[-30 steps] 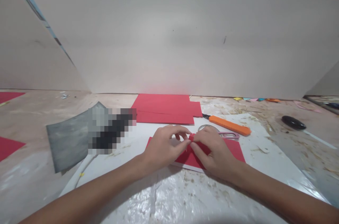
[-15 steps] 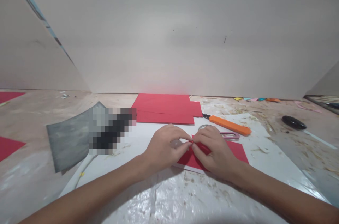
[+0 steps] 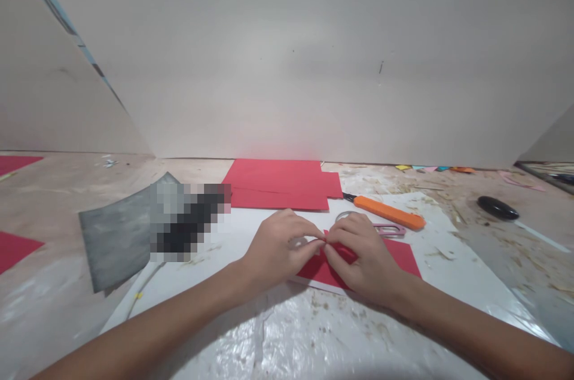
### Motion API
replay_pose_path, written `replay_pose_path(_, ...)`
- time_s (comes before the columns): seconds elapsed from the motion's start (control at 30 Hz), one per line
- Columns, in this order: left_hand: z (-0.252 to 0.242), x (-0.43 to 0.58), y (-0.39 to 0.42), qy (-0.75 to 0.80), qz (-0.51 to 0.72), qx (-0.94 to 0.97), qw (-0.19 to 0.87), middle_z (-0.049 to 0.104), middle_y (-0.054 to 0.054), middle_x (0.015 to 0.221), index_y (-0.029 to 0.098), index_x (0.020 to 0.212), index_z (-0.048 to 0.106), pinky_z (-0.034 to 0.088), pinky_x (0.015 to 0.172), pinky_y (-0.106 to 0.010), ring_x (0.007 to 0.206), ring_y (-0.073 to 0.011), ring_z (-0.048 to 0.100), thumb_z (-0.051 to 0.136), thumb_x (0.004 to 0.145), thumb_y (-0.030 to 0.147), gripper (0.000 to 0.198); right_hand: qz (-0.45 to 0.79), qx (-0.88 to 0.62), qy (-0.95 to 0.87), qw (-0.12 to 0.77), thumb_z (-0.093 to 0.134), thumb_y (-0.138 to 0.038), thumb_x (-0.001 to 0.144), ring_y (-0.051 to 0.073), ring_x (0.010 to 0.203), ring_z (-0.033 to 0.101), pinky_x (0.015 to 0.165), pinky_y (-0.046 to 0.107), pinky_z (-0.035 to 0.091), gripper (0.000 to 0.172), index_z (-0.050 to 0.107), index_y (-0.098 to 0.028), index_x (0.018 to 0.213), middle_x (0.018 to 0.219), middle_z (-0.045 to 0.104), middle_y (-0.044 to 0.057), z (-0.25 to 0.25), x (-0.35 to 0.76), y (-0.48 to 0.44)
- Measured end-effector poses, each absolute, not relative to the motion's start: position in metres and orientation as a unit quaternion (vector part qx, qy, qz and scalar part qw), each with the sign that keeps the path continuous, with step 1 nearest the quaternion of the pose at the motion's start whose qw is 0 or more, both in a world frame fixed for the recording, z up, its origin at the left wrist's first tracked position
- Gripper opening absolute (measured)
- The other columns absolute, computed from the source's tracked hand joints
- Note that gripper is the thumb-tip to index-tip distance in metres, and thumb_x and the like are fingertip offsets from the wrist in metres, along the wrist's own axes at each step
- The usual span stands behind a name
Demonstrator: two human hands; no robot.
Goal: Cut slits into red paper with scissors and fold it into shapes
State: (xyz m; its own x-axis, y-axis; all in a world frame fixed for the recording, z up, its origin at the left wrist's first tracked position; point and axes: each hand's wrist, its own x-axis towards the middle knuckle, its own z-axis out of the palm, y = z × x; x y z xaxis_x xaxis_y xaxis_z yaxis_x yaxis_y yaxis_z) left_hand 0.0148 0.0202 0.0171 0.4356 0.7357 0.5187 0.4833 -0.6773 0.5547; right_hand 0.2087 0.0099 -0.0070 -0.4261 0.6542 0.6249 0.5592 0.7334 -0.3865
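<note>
My left hand (image 3: 283, 246) and my right hand (image 3: 361, 248) meet fingertip to fingertip, both pinched closed on a small red paper piece (image 3: 326, 235). Most of that piece is hidden by the fingers. Beneath them a red sheet of paper (image 3: 405, 255) lies on white sheeting, partly covered by my right hand. Just beyond my right hand lies a pink-handled tool (image 3: 395, 230) with a ring-shaped part, probably scissors. An orange utility knife (image 3: 388, 212) rests farther back.
Red cut paper (image 3: 278, 184) lies at the back against the pale wall. To the left is a grey sheet (image 3: 117, 233) beside a blurred-out dark object (image 3: 191, 227) with a cable. A shiny black object (image 3: 497, 208) sits at the right. Colored paper scraps (image 3: 430, 169) line the wall's foot.
Little differs. The fingertips have shifted very slightly, and the small red piece shows at a slightly different angle between them. The other items have stayed in place.
</note>
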Motion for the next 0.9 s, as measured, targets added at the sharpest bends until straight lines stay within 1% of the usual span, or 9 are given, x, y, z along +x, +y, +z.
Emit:
replay_pose_path(0.1, 0.0140, 0.0141, 0.0218, 0.343, 0.390, 0.843, 0.136, 0.077, 0.001, 0.081, 0.022, 0.079, 0.074, 0.047, 0.073, -0.034, 0.070, -0.0165, 0.061, 0.068, 0.085, 0.021, 0.008, 0.063, -0.357, -0.843, 0.397, 0.055, -0.014, 0.089, 0.019, 0.077, 0.053, 0.074, 0.039, 0.039, 0.013, 0.061, -0.019, 0.079, 0.079, 0.065, 0.004, -0.0061, 0.2091, 0.0093)
replay_pose_path(0.27, 0.0099, 0.0129, 0.0237, 0.320, 0.411, 0.848, 0.095, 0.077, 0.001, 0.084, 0.022, 0.087, 0.073, 0.047, 0.072, -0.032, 0.072, -0.0164, 0.062, 0.069, 0.084, 0.022, 0.005, 0.073, -0.356, -0.846, 0.390, 0.054, -0.014, 0.090, 0.018, 0.076, 0.050, 0.074, 0.039, 0.038, 0.013, 0.058, -0.019, 0.078, 0.077, 0.063, 0.003, -0.0046, 0.2091, 0.0087)
replay_pose_path(0.33, 0.0104, 0.0128, 0.0240, 0.314, 0.405, 0.854, 0.087, 0.077, 0.001, 0.083, 0.022, 0.085, 0.074, 0.046, 0.071, -0.032, 0.070, -0.0160, 0.062, 0.067, 0.086, 0.023, 0.006, 0.073, -0.356, -0.848, 0.386, 0.053, -0.013, 0.090, 0.019, 0.077, 0.050, 0.075, 0.039, 0.038, 0.014, 0.058, -0.019, 0.078, 0.077, 0.062, 0.003, -0.0044, 0.2090, 0.0088)
replay_pose_path(0.4, 0.0118, 0.0129, 0.0241, 0.315, 0.393, 0.859, 0.090, 0.077, 0.001, 0.081, 0.022, 0.081, 0.074, 0.046, 0.070, -0.032, 0.067, -0.0158, 0.061, 0.066, 0.088, 0.024, 0.011, 0.070, -0.356, -0.848, 0.387, 0.053, -0.013, 0.090, 0.019, 0.078, 0.050, 0.075, 0.039, 0.038, 0.014, 0.059, -0.019, 0.078, 0.078, 0.062, 0.003, -0.0046, 0.2090, 0.0090)
replay_pose_path(0.5, 0.0137, 0.0130, 0.0241, 0.322, 0.377, 0.862, 0.107, 0.077, 0.001, 0.082, 0.022, 0.079, 0.074, 0.046, 0.072, -0.033, 0.070, -0.0161, 0.062, 0.065, 0.088, 0.023, 0.013, 0.063, -0.356, -0.845, 0.393, 0.054, -0.014, 0.089, 0.019, 0.078, 0.051, 0.074, 0.039, 0.038, 0.013, 0.060, -0.019, 0.079, 0.078, 0.063, 0.003, -0.0052, 0.2091, 0.0093)
replay_pose_path(0.67, 0.0137, 0.0131, 0.0232, 0.324, 0.378, 0.857, 0.132, 0.077, 0.003, 0.082, 0.021, 0.080, 0.073, 0.047, 0.075, -0.033, 0.073, -0.0157, 0.062, 0.066, 0.086, 0.018, 0.010, 0.060, -0.355, -0.846, 0.393, 0.055, -0.012, 0.087, 0.019, 0.077, 0.051, 0.073, 0.038, 0.037, 0.012, 0.061, -0.019, 0.079, 0.078, 0.063, 0.003, -0.0056, 0.2093, 0.0093)
replay_pose_path(0.9, 0.0145, 0.0143, 0.0214, 0.326, 0.395, 0.846, 0.145, 0.077, 0.003, 0.080, 0.021, 0.080, 0.073, 0.047, 0.075, -0.031, 0.071, -0.0150, 0.061, 0.068, 0.084, 0.015, 0.009, 0.059, -0.354, -0.846, 0.395, 0.055, -0.011, 0.086, 0.019, 0.077, 0.052, 0.073, 0.039, 0.038, 0.012, 0.061, -0.019, 0.079, 0.078, 0.064, 0.003, -0.0066, 0.2094, 0.0096)
